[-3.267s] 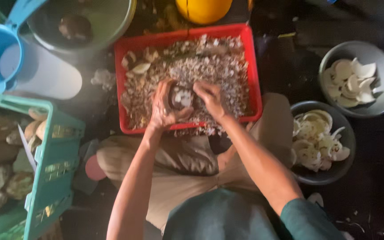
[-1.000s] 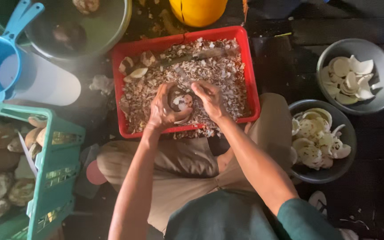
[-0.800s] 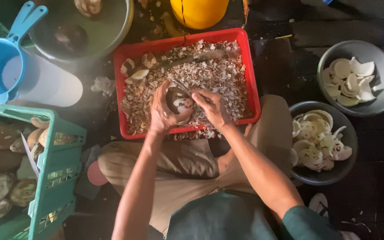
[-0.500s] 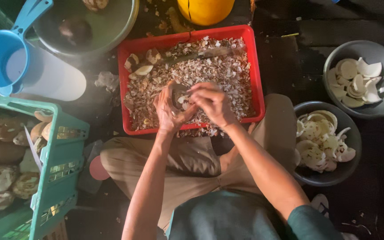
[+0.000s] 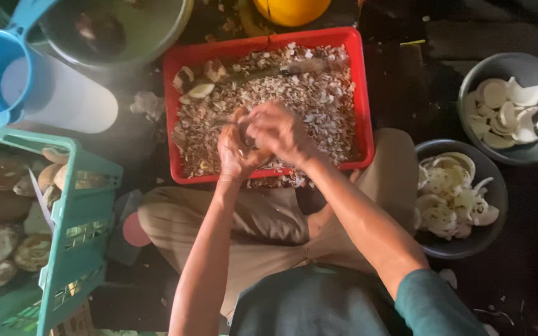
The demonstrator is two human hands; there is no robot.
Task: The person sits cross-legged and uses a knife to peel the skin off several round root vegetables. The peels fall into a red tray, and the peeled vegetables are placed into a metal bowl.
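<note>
Since half a second ago, right hand (image 5: 279, 132) is sliding further over the coconut piece (image 5: 239, 118), now covering most of it. Left hand (image 5: 236, 149) is cupping the piece from below; right is clenching on top, both hovering over the red tray (image 5: 361, 99) of shavings

Whatever both hands (image 5: 263, 140) gripped was mostly hidden and blurred, and the green crate (image 5: 79, 205) got cut off left.
</note>
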